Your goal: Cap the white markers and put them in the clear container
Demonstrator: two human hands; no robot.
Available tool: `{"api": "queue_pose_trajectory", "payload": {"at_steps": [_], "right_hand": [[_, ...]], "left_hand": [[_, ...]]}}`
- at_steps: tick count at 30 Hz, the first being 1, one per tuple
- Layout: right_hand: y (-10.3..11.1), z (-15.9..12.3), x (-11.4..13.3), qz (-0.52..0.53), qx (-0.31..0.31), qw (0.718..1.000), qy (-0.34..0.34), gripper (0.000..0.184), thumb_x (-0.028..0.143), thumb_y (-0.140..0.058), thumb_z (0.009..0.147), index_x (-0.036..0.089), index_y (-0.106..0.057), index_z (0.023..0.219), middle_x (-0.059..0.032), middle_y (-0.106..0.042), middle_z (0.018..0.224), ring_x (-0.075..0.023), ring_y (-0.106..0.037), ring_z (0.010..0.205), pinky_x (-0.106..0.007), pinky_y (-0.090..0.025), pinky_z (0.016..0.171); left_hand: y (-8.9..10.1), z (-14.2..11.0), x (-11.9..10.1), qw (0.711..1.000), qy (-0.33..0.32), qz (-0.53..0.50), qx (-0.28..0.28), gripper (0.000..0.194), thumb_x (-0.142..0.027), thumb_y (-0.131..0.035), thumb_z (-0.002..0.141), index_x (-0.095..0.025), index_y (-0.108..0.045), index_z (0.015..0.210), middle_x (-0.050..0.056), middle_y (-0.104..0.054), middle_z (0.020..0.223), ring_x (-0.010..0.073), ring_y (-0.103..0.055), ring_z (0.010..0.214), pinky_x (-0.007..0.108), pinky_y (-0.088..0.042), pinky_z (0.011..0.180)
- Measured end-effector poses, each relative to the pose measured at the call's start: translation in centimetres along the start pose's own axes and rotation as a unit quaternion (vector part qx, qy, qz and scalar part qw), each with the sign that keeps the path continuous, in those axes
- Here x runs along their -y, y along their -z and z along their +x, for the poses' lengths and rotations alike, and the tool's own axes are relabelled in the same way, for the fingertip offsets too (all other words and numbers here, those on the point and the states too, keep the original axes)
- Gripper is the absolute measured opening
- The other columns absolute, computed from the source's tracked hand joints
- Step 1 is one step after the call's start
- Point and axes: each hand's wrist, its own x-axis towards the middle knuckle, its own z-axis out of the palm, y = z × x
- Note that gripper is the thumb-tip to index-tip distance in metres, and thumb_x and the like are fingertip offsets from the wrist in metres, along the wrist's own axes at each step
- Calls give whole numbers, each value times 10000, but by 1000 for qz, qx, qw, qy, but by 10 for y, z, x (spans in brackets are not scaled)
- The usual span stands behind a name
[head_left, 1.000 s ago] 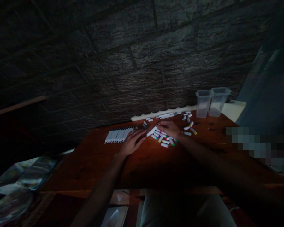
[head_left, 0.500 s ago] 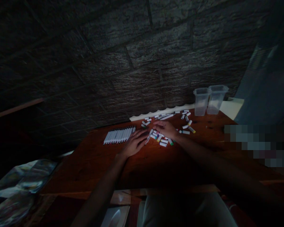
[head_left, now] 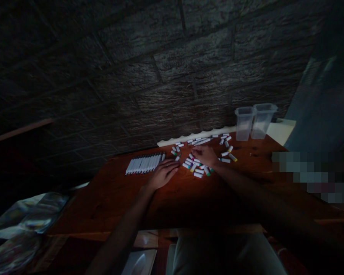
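My left hand (head_left: 163, 173) lies low over the wooden table, fingers stretched out and holding nothing I can see. Its fingertips are just right of a neat row of white markers (head_left: 143, 164) laid side by side. Over the upper edge of a heap of short white marker caps with coloured ends (head_left: 198, 171) is my right hand (head_left: 206, 156). Its fingers are curled together, and whatever may be between them is too dark and small to make out. A few more caps (head_left: 177, 149) lie beyond my left fingertips.
Loose markers (head_left: 202, 141) lie behind the caps, along a white wavy-edged strip (head_left: 200, 133) at the wall. Two clear plastic containers (head_left: 244, 124) stand at the back right, beside a pale sheet (head_left: 282, 130). Crumpled clear plastic (head_left: 43, 210) is off the table's left side.
The slim white piece that was beside my left fingertips no longer shows there. My right hand has shifted slightly right, its fingers now curled, uncovering more caps. My left hand has barely moved.
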Motion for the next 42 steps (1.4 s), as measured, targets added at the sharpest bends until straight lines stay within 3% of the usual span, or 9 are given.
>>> {"api": "queue_pose_trajectory", "payload": {"at_steps": [4, 12, 20, 24, 42], "right_hand": [[2, -1, 1, -32, 3, 999, 7, 212, 220, -555, 863, 199, -741, 963, -21, -765, 912, -178, -698, 852, -266, -504, 822], [4, -1, 3, -81, 12, 997, 11, 209, 220, -549, 868, 230, -738, 955, -11, -764, 936, -176, -696, 872, -252, -499, 809], [5, -1, 4, -101, 23, 994, 30, 217, 214, -527, 883, 202, -732, 955, -29, -761, 924, -167, -698, 851, -236, -483, 780], [5, -1, 3, -108, 23, 993, 32, 210, 213, -529, 883, 213, -727, 954, -17, -761, 926, -162, -695, 838, -233, -480, 773], [4, -2, 3, -114, 29, 992, 36, 209, 211, -529, 878, 216, -729, 940, -13, -763, 907, -163, -696, 829, -230, -479, 757]], "left_hand": [[4, -3, 2, 999, 39, -21, -27, 276, -273, -472, 963, -204, -674, 1139, 71, -708, 1126, 200, -638, 1052, 373, -513, 943], [6, -4, 12, 994, 78, 64, -32, 290, -321, -460, 956, -234, -737, 962, 43, -755, 1003, 231, -671, 946, 425, -525, 894], [5, -8, 23, 984, 127, 113, -49, 316, -343, -482, 941, -187, -755, 901, 86, -748, 1037, 242, -687, 985, 432, -525, 940], [4, -9, 24, 980, 145, 128, -56, 319, -354, -484, 936, -187, -755, 926, 95, -741, 1061, 262, -684, 1001, 482, -518, 940], [4, -9, 21, 976, 160, 141, -49, 356, -425, -459, 942, -196, -703, 1062, 104, -691, 1182, 280, -621, 1115, 493, -474, 995]]}}
